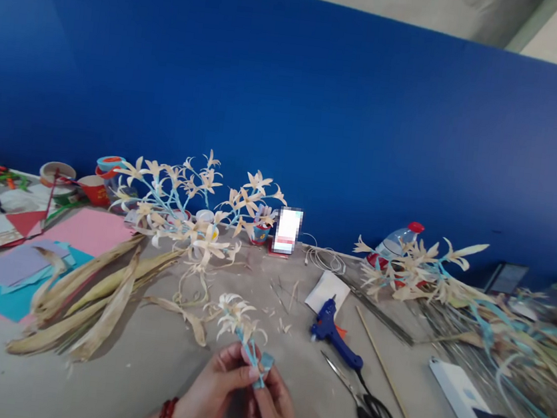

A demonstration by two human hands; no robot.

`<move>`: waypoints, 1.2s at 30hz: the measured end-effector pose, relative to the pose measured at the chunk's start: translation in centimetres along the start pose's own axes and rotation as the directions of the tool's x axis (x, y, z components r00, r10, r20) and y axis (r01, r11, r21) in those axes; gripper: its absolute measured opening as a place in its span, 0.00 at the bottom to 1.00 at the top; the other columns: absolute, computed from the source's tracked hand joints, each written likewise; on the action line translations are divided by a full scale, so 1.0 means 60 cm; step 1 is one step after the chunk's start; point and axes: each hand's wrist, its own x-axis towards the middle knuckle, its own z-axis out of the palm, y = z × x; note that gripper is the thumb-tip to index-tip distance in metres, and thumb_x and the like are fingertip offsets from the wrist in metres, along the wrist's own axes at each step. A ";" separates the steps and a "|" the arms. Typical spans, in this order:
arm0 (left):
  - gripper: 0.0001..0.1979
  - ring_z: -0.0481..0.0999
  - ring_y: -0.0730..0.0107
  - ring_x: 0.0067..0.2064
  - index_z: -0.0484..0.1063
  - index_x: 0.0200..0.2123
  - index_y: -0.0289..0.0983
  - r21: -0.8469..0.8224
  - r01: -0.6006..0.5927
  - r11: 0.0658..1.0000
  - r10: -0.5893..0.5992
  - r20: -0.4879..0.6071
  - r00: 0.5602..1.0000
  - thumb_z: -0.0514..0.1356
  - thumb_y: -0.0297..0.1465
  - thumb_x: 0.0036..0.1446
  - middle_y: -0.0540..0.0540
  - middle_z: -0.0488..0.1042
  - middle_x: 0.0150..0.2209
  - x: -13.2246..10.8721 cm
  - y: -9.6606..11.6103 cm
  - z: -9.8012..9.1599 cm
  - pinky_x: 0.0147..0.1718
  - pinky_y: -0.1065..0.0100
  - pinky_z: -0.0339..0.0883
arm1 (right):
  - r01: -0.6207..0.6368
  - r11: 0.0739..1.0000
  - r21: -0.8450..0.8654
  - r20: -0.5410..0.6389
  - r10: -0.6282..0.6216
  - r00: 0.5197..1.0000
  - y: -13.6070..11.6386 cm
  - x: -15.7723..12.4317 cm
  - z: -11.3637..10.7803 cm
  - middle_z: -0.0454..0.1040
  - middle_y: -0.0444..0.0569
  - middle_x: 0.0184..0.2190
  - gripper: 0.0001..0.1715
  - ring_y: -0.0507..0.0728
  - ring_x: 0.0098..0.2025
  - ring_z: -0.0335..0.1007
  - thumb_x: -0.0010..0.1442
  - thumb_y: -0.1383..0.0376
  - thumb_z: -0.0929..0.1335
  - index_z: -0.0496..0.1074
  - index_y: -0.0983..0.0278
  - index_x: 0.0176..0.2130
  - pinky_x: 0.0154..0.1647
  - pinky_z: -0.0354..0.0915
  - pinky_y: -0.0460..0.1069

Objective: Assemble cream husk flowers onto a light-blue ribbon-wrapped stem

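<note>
In the head view, a small spray of cream husk flowers [236, 315] on light-blue wrapped stems stands between my two hands at the front of the table. My left hand [220, 390], with a red bead bracelet at its wrist, pinches the stems with thumb and fingers. From the other side my right hand [274, 403] closes on the lower stems, where a strip of light-blue tape [266, 360] sticks out. The fingers partly hide the stem ends. A blue glue gun [332, 332] and black-handled scissors [370, 414] lie to the right of my hands.
Dried corn husks [97, 296] and coloured paper [23, 280] lie at left. Behind are finished-looking flower branches [174, 197] and a lit phone [287, 230]. At right are a wooden stick [384, 365], a white power strip [460, 404], a bottle [398, 241] and more flowers [427, 273].
</note>
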 end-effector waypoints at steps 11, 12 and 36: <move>0.07 0.73 0.69 0.33 0.76 0.30 0.35 0.026 -0.012 1.000 0.012 -0.020 1.000 0.69 0.26 0.44 0.47 0.76 0.29 -0.002 0.002 0.001 0.37 0.70 0.64 | 0.034 0.999 -0.034 -0.004 -0.034 0.999 0.000 0.002 0.001 0.56 0.34 0.14 0.35 0.43 0.14 0.45 0.46 0.43 0.72 0.69 0.66 0.43 0.14 0.45 0.40; 0.07 0.73 0.69 0.33 0.76 0.29 0.35 0.025 -0.016 1.000 0.016 -0.026 1.000 0.70 0.26 0.43 0.47 0.76 0.29 -0.002 0.002 0.002 0.37 0.70 0.65 | 0.036 0.999 -0.028 -0.010 -0.036 0.999 0.000 0.002 0.001 0.56 0.34 0.13 0.36 0.43 0.14 0.45 0.45 0.43 0.72 0.69 0.66 0.43 0.14 0.44 0.40; 0.05 0.72 0.69 0.40 0.79 0.28 0.36 0.065 -0.081 0.995 0.083 -0.024 0.996 0.69 0.27 0.44 0.47 0.76 0.35 -0.004 0.034 0.008 0.44 0.70 0.62 | -0.201 0.951 0.233 0.292 0.128 0.948 -0.087 -0.029 -0.001 0.66 0.40 0.19 0.23 0.44 0.16 0.50 0.54 0.47 0.69 0.68 0.66 0.30 0.16 0.46 0.41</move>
